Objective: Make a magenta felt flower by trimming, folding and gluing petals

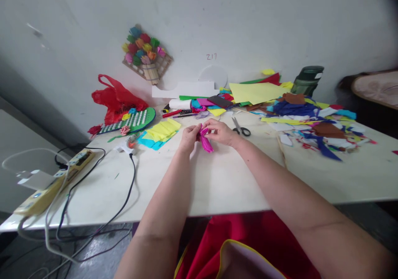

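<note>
A bunched piece of magenta paper [206,143] is held between both hands above the middle of the white table [236,183]. My left hand [190,137] pinches its upper left side with closed fingers. From the right, my right hand [220,132] grips the same paper near its top, fingers bent round it. The paper's lower end fans out below the fingers. Black-handled scissors [245,131] lie just right of my right hand. Yellow paper sheets [164,129] rest on blue ones [152,142] to the left of my left hand.
A glue gun [127,145] with a black cable and a power strip [51,188] are at the left, near a red plastic bag [116,98]. Paper scraps [329,132] cover the right side, before a green bottle [307,81]. Paper flowers [144,47] hang on the wall.
</note>
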The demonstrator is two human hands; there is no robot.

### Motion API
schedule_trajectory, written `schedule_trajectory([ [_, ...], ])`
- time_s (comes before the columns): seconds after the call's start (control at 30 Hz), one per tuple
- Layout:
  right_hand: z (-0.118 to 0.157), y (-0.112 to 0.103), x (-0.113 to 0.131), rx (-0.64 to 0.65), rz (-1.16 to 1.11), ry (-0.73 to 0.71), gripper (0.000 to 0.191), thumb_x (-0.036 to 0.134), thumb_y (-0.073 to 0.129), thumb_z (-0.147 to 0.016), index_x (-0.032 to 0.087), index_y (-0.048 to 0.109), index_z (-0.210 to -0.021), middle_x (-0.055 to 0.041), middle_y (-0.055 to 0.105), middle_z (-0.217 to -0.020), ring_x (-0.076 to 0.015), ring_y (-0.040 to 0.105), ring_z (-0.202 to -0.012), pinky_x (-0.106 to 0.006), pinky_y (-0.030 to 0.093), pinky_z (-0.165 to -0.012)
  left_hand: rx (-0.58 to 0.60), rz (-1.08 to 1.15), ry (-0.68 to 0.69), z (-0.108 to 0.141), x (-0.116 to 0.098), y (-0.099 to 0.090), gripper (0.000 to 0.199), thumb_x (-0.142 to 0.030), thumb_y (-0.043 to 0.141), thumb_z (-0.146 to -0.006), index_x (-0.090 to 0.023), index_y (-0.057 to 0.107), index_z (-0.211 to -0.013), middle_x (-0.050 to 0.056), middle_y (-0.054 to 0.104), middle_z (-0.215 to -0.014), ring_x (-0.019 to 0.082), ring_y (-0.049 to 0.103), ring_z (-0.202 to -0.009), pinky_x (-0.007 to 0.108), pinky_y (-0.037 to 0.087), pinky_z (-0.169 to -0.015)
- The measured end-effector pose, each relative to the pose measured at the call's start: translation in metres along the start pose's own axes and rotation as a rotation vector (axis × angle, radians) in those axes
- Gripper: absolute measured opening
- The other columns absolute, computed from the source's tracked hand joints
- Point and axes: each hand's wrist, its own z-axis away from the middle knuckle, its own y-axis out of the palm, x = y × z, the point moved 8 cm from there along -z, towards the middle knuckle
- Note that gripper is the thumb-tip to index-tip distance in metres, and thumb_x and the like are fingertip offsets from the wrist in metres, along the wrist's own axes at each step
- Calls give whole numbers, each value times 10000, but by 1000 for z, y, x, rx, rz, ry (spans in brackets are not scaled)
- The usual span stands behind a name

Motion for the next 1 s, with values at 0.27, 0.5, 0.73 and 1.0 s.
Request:
schedule_trajectory([
  [0.27,0,-1,-2,-39,79,-3,115,190,647,-708,179,619,-597,-51,609,-872,-175,585,-828,-318,458,-757,59,181,-192,0,22,10,264,-356,713,-677,-136,571,-640,-25,493,-489,67,418,-410,209,296,-405],
  [0.5,1,-3,4,-91,291,-42,83,172,610,-761,173,657,-693,-70,607,-939,-175,571,-829,-301,441,-723,62,141,-266,2,25,11,266,-278,705,-683,-153,500,-570,-39,425,-425,48,351,-347,213,187,-348],
  [0.73,2,2,1,93,109,-27,182,130,588,-706,164,678,-859,-78,590,-1052,-100,498,-667,-255,453,-612,41,261,-302,3,25,12,78,-172,605,-699,-113,592,-650,-1,525,-485,82,469,-410,212,355,-429],
  [1.0,1,1,0,100,59,-31,202,165,680,-646,178,679,-848,-70,591,-1051,-93,488,-667,-246,466,-590,37,292,-338,7,22,14,100,-151,559,-738,-107,595,-656,30,560,-524,100,506,-448,215,407,-469],
])
